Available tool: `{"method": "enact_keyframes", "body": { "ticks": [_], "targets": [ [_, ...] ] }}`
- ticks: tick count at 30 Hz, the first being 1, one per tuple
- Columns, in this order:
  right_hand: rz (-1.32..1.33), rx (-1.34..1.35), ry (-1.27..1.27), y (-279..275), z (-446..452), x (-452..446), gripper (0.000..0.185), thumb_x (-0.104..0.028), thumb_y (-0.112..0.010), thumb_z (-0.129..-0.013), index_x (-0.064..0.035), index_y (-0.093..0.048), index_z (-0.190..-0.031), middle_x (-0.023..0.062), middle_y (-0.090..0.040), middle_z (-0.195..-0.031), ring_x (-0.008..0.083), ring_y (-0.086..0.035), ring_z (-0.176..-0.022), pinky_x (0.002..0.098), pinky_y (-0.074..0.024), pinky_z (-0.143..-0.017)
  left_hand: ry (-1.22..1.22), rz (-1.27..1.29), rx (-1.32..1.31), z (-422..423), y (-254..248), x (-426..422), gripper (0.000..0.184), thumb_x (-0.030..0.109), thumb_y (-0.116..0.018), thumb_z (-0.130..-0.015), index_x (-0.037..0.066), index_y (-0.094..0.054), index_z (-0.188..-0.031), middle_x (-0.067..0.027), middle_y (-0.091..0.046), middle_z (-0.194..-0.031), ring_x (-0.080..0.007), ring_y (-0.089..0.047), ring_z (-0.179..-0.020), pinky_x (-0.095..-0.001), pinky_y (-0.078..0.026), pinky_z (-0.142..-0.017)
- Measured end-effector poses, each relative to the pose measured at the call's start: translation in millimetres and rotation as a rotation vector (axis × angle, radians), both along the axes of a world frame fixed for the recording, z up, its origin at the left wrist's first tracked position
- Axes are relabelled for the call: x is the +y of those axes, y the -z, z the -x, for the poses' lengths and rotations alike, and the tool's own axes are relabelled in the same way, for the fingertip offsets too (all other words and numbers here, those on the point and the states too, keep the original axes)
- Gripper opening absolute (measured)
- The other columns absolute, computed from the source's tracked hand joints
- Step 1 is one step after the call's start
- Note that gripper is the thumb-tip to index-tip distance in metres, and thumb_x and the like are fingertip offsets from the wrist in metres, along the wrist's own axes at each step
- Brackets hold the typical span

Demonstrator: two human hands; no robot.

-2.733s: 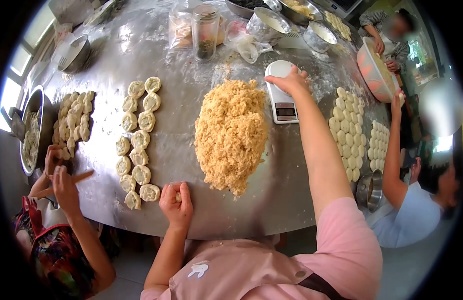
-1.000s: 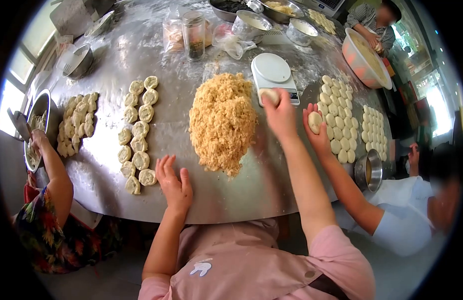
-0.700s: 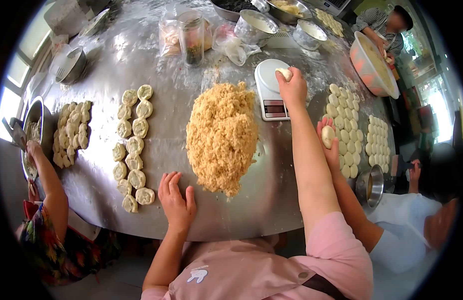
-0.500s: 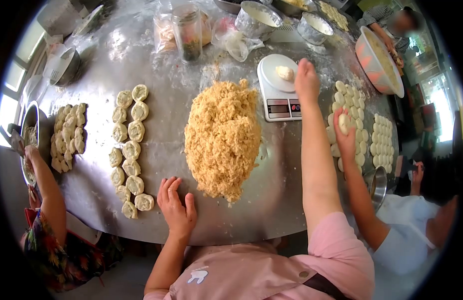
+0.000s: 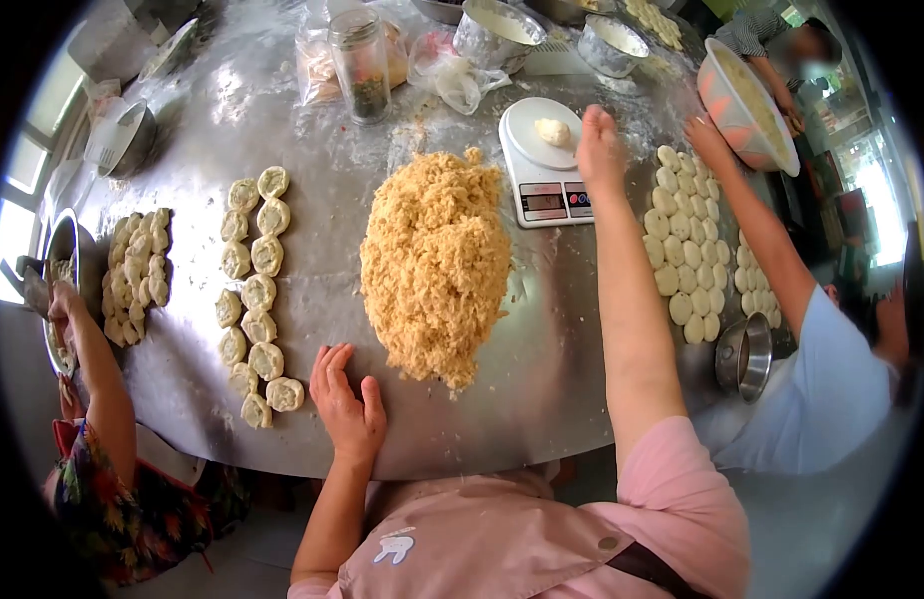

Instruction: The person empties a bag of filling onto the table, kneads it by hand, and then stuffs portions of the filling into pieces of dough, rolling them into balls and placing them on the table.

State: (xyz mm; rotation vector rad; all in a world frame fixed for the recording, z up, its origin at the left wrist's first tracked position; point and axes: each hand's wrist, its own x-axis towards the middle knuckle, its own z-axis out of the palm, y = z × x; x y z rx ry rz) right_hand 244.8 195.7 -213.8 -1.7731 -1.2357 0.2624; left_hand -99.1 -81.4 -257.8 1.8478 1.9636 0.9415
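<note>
Lump of pale dough (image 5: pixel 552 132), small and uneven, on the round plate of a flat white plastic scale (image 5: pixel 518 125), just beyond the right side of a big yellowish crumbly mound (image 5: pixel 432 265) on the grey metal desk (image 5: pixel 432 429). Right hand (image 5: pixel 602 155) blurred beside the plate, apart from the lump, fingers loosely bent and partly open, nothing visible in its hold. Left hand (image 5: pixel 350 404) near the front edge of the desk, fingers fairly spread, thumb out to the side, no object in its grasp. By the look of things, work well under way yet far from complete: smooth cream-coloured rounds (image 5: pixel 679 225) already shaped in close rows to the right; pale hollowed dough pieces (image 5: pixel 267 255) in a double line to the left, tops open, none closed; longer pale dough pieces (image 5: pixel 138 275) in a cluster farther left; the mound in one large undivided heap. Another person's hand (image 5: pixel 706 135) past the rounds, close to a pink patterned basin (image 5: pixel 726 105). On the scale, a dark display (image 5: pixel 544 203) with digits too blurred to read surely, and red and blue button markings alongside. On the brownish-pink apron (image 5: pixel 482 519), a white rabbit emblem (image 5: pixel 393 547) with tiny illegible lettering above; no brand readable anywhere.
</note>
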Motion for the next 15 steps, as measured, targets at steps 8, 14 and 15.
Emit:
{"method": "enact_keyframes", "body": {
  "ticks": [8, 14, 15],
  "targets": [
    [0.038, -0.425, -0.169, 50, 9, 17, 0.046, -0.028, -0.065, -0.086, -0.0085, -0.052, -0.125, 0.0215, -0.060, -0.117, 0.0379, -0.057, -0.110, 0.0417, -0.0447, -0.095, -0.012, -0.005, 0.012, -1, -1, -2, 0.039, 0.021, -0.056, -0.088, 0.001, -0.052, -0.122, -0.0172, -0.055, -0.123, -0.0385, -0.043, -0.125, -0.0466, -0.029, -0.106],
    [0.016, 0.317, -0.201, 19, 6, -11, 0.032, -0.031, -0.062, -0.091, -0.0065, -0.058, -0.112, 0.0129, -0.062, -0.098, 0.0271, -0.064, -0.081, 0.0353, -0.0522, -0.074, -0.013, -0.041, 0.021, -2, 0, -3, 0.038, 0.021, -0.058, -0.088, 0.002, -0.053, -0.120, -0.0163, -0.056, -0.121, -0.0386, -0.044, -0.124, -0.0468, -0.030, -0.105],
    [0.033, 0.637, -0.255, 17, 2, -26, 0.031, -0.032, -0.061, -0.093, -0.0062, -0.059, -0.110, 0.0112, -0.062, -0.097, 0.0235, -0.063, -0.076, 0.0328, -0.0522, -0.070, -0.007, -0.048, 0.024, -3, 0, -2, 0.037, 0.021, -0.058, -0.088, 0.002, -0.053, -0.120, -0.0160, -0.056, -0.121, -0.0384, -0.045, -0.123, -0.0469, -0.030, -0.105]
  ]
}}
